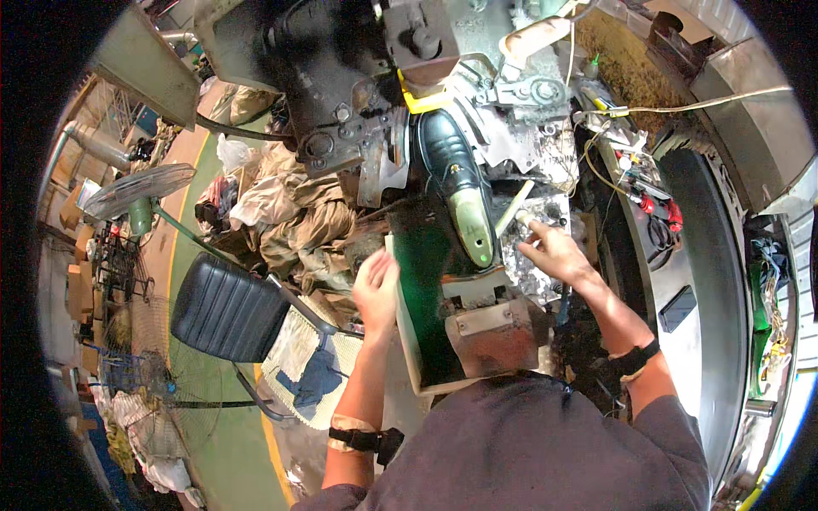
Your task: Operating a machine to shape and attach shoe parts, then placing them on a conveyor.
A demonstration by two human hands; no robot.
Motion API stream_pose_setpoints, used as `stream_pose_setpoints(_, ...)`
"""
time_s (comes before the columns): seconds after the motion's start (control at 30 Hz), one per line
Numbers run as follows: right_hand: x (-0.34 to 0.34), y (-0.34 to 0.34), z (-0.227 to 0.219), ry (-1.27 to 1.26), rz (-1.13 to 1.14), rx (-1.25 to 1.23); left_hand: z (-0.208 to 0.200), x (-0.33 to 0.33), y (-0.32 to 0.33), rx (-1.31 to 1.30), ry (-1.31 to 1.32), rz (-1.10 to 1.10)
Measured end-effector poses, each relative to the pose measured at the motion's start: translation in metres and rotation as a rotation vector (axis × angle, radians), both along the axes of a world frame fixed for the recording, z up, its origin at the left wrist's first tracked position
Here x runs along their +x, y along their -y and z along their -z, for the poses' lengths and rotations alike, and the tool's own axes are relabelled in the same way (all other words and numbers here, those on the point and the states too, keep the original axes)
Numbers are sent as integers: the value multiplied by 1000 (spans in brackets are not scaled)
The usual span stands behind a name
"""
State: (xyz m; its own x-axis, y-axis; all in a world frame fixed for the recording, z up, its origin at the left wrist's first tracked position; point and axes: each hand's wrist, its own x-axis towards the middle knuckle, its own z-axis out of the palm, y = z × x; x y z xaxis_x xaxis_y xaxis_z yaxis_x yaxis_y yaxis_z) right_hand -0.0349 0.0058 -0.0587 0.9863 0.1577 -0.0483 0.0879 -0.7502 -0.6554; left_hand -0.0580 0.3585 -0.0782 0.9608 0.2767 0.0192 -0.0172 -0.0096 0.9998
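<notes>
A black leather shoe (445, 140) lies toe-up in the machine, with a pale green shoe last (473, 223) filling its heel end. Its toe reaches under a yellow machine part (423, 100). My right hand (554, 251) is right of the last, fingers apart, with a whitish cover on one fingertip. That fingertip is close to a pale stick-like piece (516, 207); contact between them is unclear. My left hand (377, 285) is raised beside the left edge of a dark green panel (417, 298). Its fingers are loosely extended, slightly blurred, and hold nothing visible.
The dark machine (341, 85) fills the far side. A reddish-brown metal block (496, 336) sits close to my body. On the left are a black-backed chair (228, 307), a cloth heap (290, 204) and a fan (136, 192). Tools and a phone (677, 308) lie on the right bench.
</notes>
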Motion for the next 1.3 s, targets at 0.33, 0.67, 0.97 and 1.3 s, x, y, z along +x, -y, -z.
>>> stream_pose_setpoints(0.33,-3,-12,3,204,40,-13,-60,34,145,665,307,-45)
stream_pose_setpoints(0.67,-5,-9,9,211,112,110,-52,33,147,534,295,26)
stream_pose_setpoints(0.97,-8,-9,-9,156,146,210,-54,34,147,534,278,30)
stream_pose_setpoints(1.3,-5,-8,2,166,154,222,-53,33,146,556,270,10)
